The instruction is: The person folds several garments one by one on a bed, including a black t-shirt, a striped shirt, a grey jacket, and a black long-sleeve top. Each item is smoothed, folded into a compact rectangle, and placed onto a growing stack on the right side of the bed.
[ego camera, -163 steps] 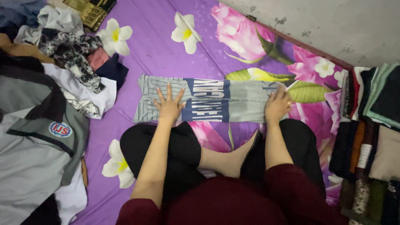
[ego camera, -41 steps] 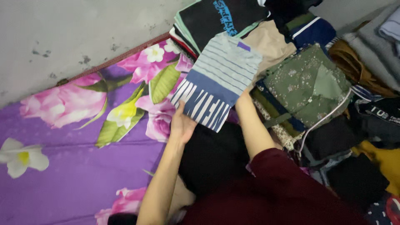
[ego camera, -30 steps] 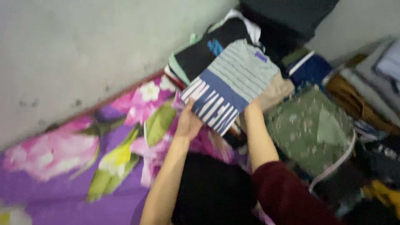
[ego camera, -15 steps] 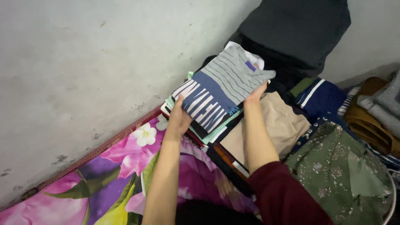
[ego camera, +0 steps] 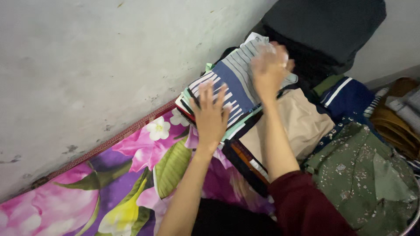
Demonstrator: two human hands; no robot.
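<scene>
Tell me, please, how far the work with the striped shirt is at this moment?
Done: the striped shirt is folded and lies on top of the pile of folded clothes by the wall. In hand: the left hand and the right hand lie flat on it, fingers spread, pressing it down. Left: only letting go; no unfolded clothes show here.

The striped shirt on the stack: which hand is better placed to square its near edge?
Probably the left hand: it lies flat on the striped shirt at its near end. The right hand presses the far end.
</scene>
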